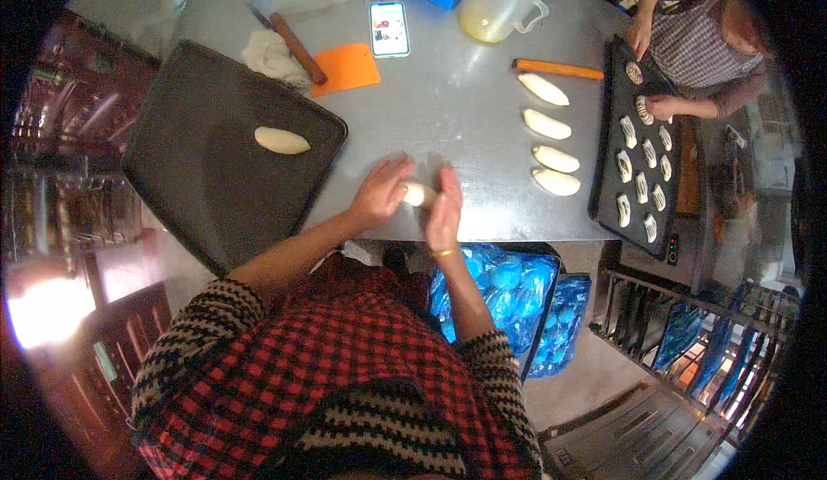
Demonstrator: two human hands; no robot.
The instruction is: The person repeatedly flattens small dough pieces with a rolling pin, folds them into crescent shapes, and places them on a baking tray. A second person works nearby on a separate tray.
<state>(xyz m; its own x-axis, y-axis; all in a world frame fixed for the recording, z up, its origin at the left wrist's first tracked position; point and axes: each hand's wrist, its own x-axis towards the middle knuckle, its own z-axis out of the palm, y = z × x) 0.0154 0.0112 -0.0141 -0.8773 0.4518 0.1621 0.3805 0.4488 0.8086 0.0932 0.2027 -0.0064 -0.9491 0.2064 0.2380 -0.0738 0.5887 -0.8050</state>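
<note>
Between my two hands, near the front edge of the steel table [446, 118], lies a pale dough roll [418, 195]. My left hand [382, 190] is at its left end and my right hand [444, 208] at its right end, both with fingers extended. One shaped dough piece [282, 141] rests on the dark baking tray [213, 157] to the left. To the right, several oval dough pieces [546, 124] lie in a column on the steel, below a wooden rolling pin [559, 68].
A co-worker's hands [660, 108] touch dough on a filled tray [604, 183] at right. Behind are an orange scraper [345, 69], a brown rolling pin [298, 49], a cloth [271, 56], a phone [389, 29] and a plastic jug [504, 2]. Blue plastic-covered trays [507, 292] stand below the edge.
</note>
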